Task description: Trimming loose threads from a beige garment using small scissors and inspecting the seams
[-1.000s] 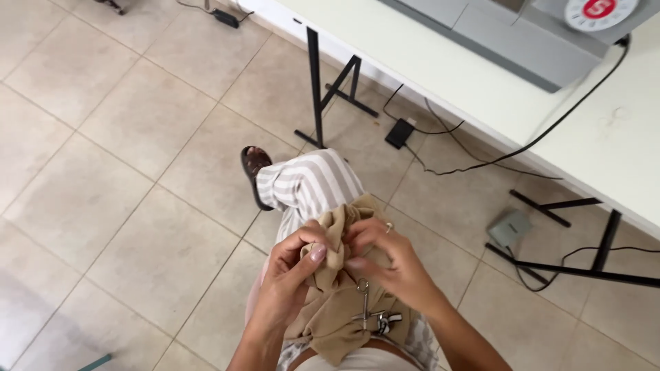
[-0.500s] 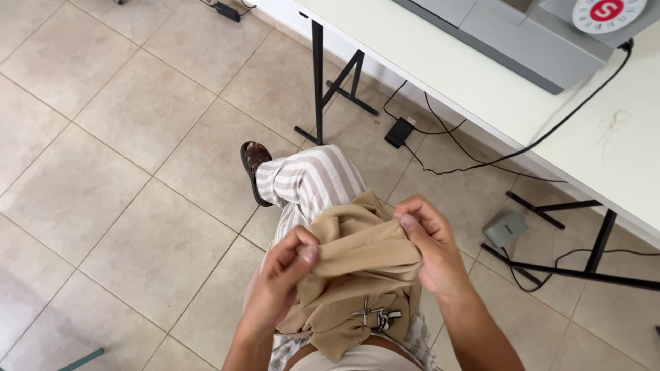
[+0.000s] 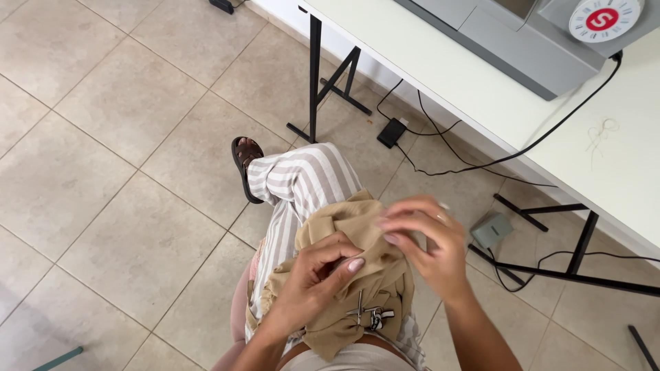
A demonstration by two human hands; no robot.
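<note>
Subject is seated; the bunched tan woven fabric piece [image 3: 361, 261] lies on the lap, over the grey-and-white striped trousers [image 3: 302, 182], well clear of the white counter [image 3: 481, 103] at upper right.

Left hand [image 3: 309, 292]: fingers closed together on a fold at the middle of the fabric, thumb pressed against it. Right hand [image 3: 430, 244]: fingertips drawn together in a pinch at the upper edge of the fabric, just beside the left thumb. Whether a needle or thread is held there cannot be told.

Small silver metal scissors or clips [image 3: 371, 316] rest on the lower part of the fabric, near the waist, untouched.

Progress, as a judgement: the piece is being handled by hand on the lap and is gathered, not spread flat; no finished seam or edge is discernible, so the work appears to be at a middle stage, with smoothing or finishing outstanding.

On the counter: grey sewing machine [image 3: 509, 34], far edge; a loose pale thread scrap [image 3: 599, 132] near the right edge. Grey foot pedal [image 3: 491, 229] stands on the tiled floor [image 3: 103, 137] under the counter.

Containers: none in view.
</note>
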